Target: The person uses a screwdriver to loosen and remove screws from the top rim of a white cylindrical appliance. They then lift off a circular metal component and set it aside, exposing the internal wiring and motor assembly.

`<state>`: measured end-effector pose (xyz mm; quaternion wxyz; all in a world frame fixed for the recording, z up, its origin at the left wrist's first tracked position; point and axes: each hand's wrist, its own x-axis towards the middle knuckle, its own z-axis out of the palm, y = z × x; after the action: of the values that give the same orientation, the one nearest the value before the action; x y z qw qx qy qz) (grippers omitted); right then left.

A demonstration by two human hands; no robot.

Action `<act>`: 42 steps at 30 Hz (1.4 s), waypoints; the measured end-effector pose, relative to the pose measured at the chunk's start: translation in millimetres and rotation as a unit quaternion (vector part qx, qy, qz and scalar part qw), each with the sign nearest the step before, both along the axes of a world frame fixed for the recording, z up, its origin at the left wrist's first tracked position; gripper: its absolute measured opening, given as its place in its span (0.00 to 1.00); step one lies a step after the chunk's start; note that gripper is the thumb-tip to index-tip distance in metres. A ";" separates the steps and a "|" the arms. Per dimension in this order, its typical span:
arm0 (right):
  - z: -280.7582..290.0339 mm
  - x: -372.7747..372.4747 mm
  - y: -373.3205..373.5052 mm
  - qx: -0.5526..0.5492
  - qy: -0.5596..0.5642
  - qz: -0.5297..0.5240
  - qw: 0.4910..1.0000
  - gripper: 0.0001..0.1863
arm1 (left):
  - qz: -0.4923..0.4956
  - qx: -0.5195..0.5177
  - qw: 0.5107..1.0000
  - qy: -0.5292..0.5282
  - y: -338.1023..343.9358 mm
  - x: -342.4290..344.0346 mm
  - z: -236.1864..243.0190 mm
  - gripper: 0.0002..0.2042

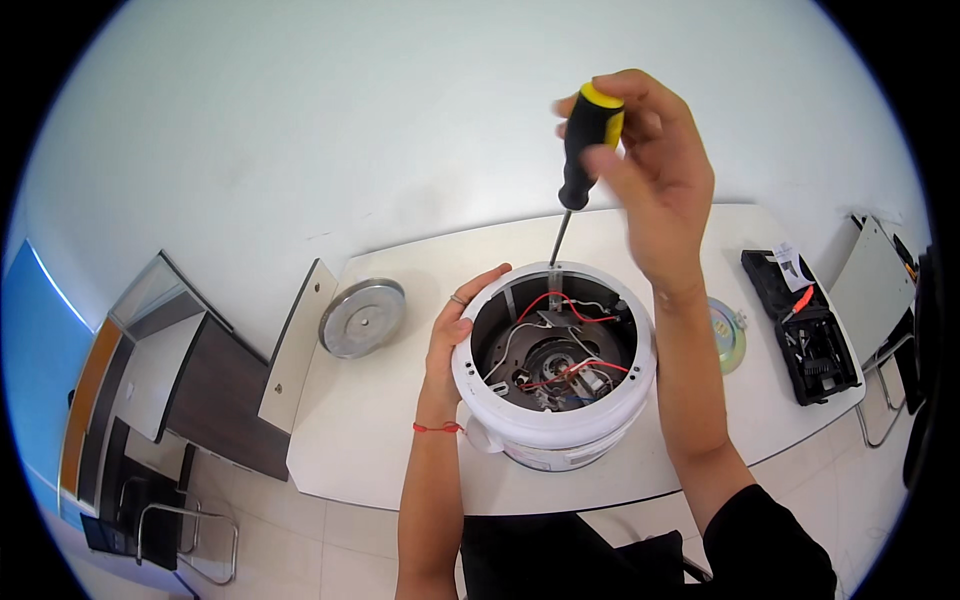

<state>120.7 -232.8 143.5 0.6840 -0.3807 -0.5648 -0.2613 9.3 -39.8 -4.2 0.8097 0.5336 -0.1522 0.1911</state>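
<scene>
A white round rice cooker (548, 430) stands on the table with its underside up and uncovered. Inside, red and white wires (560, 300) run over the metal base and a central mechanism. My left hand (448, 328) grips the cooker's left rim, fingers at its far side and thumb near the edge. In my right hand (650, 150) is a black and yellow screwdriver (585, 150), held upright by its handle and slightly blurred. The screwdriver's tip meets the far rim, above a metal bracket.
To the left lies a round metal plate (362, 318). Right of the cooker, partly behind my forearm, is a greenish round piece (727, 335). An open black tool case (805, 340) rests at the table's right end, with a red-handled tool (802, 300) on it. A wall rises behind the table (350, 440).
</scene>
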 end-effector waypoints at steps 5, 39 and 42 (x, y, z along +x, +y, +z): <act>-1.2 11.5 -1.0 0.015 -0.074 -0.060 0.995 0.23 | 0.000 0.001 1.000 0.000 0.6 1.3 -1.4 0.43; 2.3 2.6 2.4 0.038 -0.048 -0.082 0.995 0.23 | 0.001 -0.002 1.000 -0.001 -0.6 1.4 -0.7 0.43; 6.2 4.4 0.6 0.054 -0.121 -0.176 0.975 0.23 | 0.004 -0.002 1.000 0.002 1.3 2.6 -3.2 0.43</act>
<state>125.1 -232.2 149.7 0.5729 -0.4023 -0.5527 -0.4521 11.9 -38.5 -7.4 0.8106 0.5327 -0.1478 0.1931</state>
